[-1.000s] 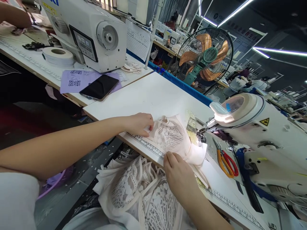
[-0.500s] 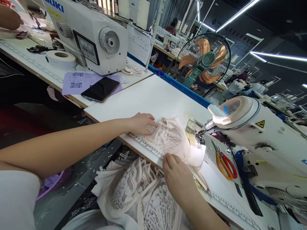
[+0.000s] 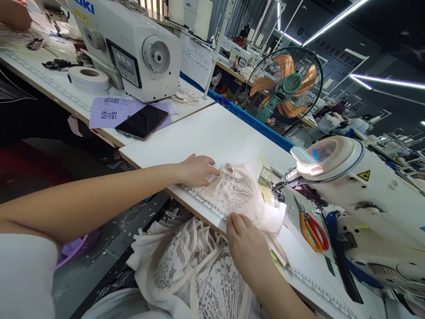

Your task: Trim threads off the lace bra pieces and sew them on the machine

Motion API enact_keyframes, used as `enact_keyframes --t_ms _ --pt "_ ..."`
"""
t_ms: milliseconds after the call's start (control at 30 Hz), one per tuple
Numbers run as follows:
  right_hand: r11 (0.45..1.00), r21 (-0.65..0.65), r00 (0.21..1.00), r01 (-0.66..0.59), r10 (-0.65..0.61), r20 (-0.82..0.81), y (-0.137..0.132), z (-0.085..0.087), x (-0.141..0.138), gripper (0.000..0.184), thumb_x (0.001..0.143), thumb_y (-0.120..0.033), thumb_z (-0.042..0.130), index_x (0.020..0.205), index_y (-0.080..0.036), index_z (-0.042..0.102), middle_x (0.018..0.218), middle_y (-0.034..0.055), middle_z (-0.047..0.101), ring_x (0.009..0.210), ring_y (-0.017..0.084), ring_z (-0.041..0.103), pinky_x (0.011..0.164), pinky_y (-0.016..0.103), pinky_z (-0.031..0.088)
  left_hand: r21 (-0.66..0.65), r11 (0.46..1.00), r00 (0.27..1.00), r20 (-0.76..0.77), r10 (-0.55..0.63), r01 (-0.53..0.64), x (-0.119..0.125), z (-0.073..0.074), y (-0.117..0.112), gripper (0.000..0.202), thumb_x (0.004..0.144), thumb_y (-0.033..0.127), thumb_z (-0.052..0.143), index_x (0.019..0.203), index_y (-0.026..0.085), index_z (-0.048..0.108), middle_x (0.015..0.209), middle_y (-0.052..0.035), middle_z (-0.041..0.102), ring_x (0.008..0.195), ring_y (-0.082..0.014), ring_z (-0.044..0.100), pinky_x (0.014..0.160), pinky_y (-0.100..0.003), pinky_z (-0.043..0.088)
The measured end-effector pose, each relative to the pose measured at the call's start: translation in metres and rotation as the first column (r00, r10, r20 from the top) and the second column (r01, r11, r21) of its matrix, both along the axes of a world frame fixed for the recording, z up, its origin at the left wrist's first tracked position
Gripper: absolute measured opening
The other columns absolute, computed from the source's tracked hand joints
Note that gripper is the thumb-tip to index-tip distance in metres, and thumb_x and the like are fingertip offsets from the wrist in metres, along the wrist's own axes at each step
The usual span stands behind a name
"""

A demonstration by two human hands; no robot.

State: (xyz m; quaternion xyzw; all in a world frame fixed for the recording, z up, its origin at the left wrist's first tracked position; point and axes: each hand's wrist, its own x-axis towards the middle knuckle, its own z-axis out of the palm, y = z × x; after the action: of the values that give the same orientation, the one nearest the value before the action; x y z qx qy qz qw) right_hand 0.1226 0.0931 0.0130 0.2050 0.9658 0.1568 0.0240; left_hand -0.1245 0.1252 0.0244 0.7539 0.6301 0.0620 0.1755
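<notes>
A pale pink lace piece (image 3: 237, 190) lies on the white table (image 3: 212, 133) beside the needle of a white sewing machine (image 3: 365, 195). My left hand (image 3: 195, 170) rests on the lace's left edge, its fingers bent and pressing it down. My right hand (image 3: 247, 241) pinches the lace's near edge at the table's ruler strip (image 3: 199, 201). More white lace garments (image 3: 192, 270) are heaped in my lap below the table edge.
Orange-handled scissors (image 3: 312, 228) lie right of the needle. A second sewing machine (image 3: 129, 46), a tape roll (image 3: 89, 79), a purple sheet (image 3: 109, 113) and a black phone (image 3: 142, 121) sit on the neighbouring table. A standing fan (image 3: 283, 86) spins behind. Another person's arm (image 3: 13, 15) shows top left.
My left hand has slid slightly right along the lace and the lace's top edge has bunched a little. My right hand has barely moved.
</notes>
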Motion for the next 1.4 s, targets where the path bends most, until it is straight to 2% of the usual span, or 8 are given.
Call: enact_keyframes --t_ms 167,267,400,500,600,900,1167,1400 --pt "1.000 0.011 1.000 -0.003 0.004 -0.019 0.000 0.000 0.000 0.030 0.071 0.004 0.052 0.097 -0.006 0.065 0.095 0.0147 0.064 0.081 0.022 0.060 0.065 0.030 0.056 0.144 0.985 0.996 0.011 0.090 -0.091 0.004 0.000 -0.001 0.039 0.079 0.023 0.059 0.117 0.013 0.052 0.124 -0.0163 0.052 0.117 -0.0295 0.046 0.098 -0.043 0.036" --pt "1.000 0.007 1.000 0.005 -0.005 -0.015 0.000 0.000 -0.001 0.030 0.071 0.004 0.052 0.097 -0.007 0.064 0.094 0.0145 0.063 0.080 0.022 0.060 0.064 0.030 0.056 0.186 0.979 0.997 0.025 0.076 -0.079 0.005 0.001 -0.014 0.017 0.085 0.021 0.049 0.097 0.015 0.059 0.100 -0.0100 0.062 0.098 -0.0244 0.056 0.083 -0.033 0.043" --pt "1.000 -0.017 1.000 0.003 -0.004 -0.021 0.000 0.000 -0.001 0.028 0.071 0.002 0.053 0.093 -0.009 0.065 0.092 0.0138 0.063 0.079 0.023 0.059 0.063 0.031 0.055 0.200 0.977 0.994 0.070 -0.085 0.070 0.002 -0.002 -0.047 0.021 0.089 0.022 0.044 0.091 0.022 0.064 0.092 -0.0037 0.066 0.089 -0.0173 0.060 0.078 -0.026 0.044" --pt "1.000 -0.024 1.000 -0.005 0.005 -0.010 0.001 0.000 0.000 0.027 0.070 0.002 0.054 0.091 -0.009 0.066 0.092 0.0140 0.063 0.080 0.023 0.058 0.063 0.031 0.054 0.242 0.947 0.975 0.028 -0.222 0.209 -0.003 -0.010 -0.068 0.029 0.088 0.020 0.041 0.104 0.024 0.066 0.105 -0.0068 0.067 0.098 -0.0203 0.059 0.086 -0.030 0.044" --pt "0.999 -0.039 1.000 0.010 -0.011 -0.023 0.001 0.000 0.002 0.025 0.071 0.002 0.053 0.087 -0.011 0.066 0.091 0.0133 0.062 0.079 0.023 0.058 0.062 0.030 0.054 0.247 0.944 0.976 -0.058 -0.210 0.218 -0.009 -0.020 -0.075 0.037 0.088 0.018 0.037 0.113 0.023 0.063 0.115 -0.0097 0.065 0.108 -0.0239 0.056 0.094 -0.038 0.042" --pt "0.996 -0.066 0.999 0.052 -0.052 0.004 -0.001 0.000 0.003 0.028 0.075 0.003 0.050 0.092 -0.011 0.067 0.097 0.0137 0.062 0.083 0.023 0.058 0.067 0.031 0.054 0.198 0.942 0.962 -0.074 -0.262 0.272 -0.020 -0.019 -0.059 0.039 0.087 0.016 0.038 0.117 0.025 0.061 0.129 -0.0075 0.058 0.119 -0.0253 0.051 0.102 -0.044 0.035" --pt "0.999 -0.019 0.999 0.047 -0.047 0.011 -0.003 -0.002 0.004 0.028 0.076 0.002 0.047 0.090 -0.012 0.066 0.095 0.0130 0.063 0.082 0.022 0.058 0.068 0.031 0.055 0.194 0.978 0.991 0.119 0.055 -0.078 0.003 -0.016 -0.052 0.017 0.081 0.024 0.051 0.079 0.021 0.067 0.106 -0.0057 0.063 0.098 -0.0232 0.057 0.092 -0.039 0.043" --pt "0.999 -0.009 0.999 0.038 -0.038 -0.038 -0.003 0.000 0.003 0.026 0.074 0.002 0.050 0.088 -0.012 0.067 0.094 0.0128 0.064 0.079 0.021 0.058 0.062 0.028 0.055 0.131 0.977 0.978 0.149 0.148 -0.168 0.011 -0.016 -0.054 0.006 0.076 0.021 0.058 0.079 0.018 0.062 0.113 -0.0090 0.057 0.112 -0.0258 0.052 0.109 -0.049 0.029"
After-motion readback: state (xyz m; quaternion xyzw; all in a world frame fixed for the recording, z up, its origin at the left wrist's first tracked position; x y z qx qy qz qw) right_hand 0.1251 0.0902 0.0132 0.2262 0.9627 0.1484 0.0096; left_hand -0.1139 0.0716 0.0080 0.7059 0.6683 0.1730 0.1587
